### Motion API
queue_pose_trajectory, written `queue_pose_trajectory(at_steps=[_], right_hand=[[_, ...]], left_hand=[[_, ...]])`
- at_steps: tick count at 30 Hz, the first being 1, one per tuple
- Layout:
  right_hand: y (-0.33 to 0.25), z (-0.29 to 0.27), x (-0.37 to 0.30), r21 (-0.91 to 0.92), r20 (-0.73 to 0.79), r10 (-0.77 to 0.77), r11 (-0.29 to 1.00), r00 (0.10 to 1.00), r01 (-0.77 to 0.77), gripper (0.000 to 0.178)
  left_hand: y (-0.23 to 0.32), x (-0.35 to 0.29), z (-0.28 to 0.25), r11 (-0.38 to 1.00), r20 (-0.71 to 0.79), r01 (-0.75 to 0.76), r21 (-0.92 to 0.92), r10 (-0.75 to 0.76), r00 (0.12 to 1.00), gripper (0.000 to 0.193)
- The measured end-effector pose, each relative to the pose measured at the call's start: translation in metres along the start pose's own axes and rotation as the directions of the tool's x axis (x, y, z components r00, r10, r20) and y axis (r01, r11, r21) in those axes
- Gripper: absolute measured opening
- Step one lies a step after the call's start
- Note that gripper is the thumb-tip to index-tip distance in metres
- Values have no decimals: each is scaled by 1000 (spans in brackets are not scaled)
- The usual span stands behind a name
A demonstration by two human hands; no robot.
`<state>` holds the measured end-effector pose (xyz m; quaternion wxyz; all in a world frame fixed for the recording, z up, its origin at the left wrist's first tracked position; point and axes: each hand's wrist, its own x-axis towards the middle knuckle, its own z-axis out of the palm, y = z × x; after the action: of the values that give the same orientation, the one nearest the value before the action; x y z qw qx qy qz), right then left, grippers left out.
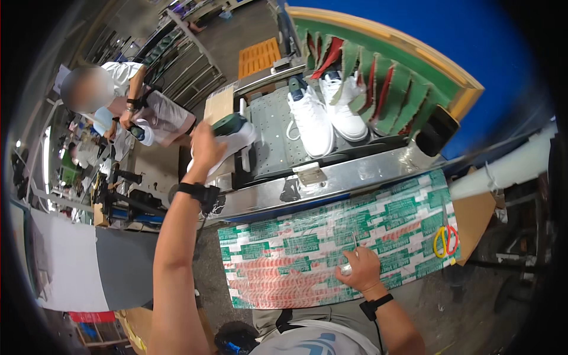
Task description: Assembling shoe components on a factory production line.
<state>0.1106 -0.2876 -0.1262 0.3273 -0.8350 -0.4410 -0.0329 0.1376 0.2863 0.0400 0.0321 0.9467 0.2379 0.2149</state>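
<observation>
My left hand (207, 148) reaches out to the left end of the conveyor, its fingers closed around a white sneaker (239, 139) with a dark green lining. The sneaker lies tilted over the metal edge, partly covered by the hand. Low over the tape-covered board (284, 248), my right hand (362, 269) is closed around a small metal tool (346, 269). A thin tip points away from the fingers; the tool's exact kind is hidden. On the conveyor stand two more white laced sneakers, a left one (313, 124) and a right one (349, 115), toes toward me.
Scissors (445, 241) with yellow and red handles lie at the board's right end. A green and red strip curtain (384, 89) hangs behind the sneakers. A dark device (438, 130) stands by the metal rail (355, 168). At left, a co-worker (133, 97) holds a shoe.
</observation>
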Motion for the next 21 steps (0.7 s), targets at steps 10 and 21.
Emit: queue_pose_trajectory(at_steps=[10,21], right_hand=[[6,13,-9,-41,-4,24,999,1000,-24,42],[6,7,-15,-42,-2,54,998,999,-54,44]], left_hand=[[219,69,191,625,432,495,-603,-266,862,85],[201,34,45,-180,511,494,-851,-59,858,46]])
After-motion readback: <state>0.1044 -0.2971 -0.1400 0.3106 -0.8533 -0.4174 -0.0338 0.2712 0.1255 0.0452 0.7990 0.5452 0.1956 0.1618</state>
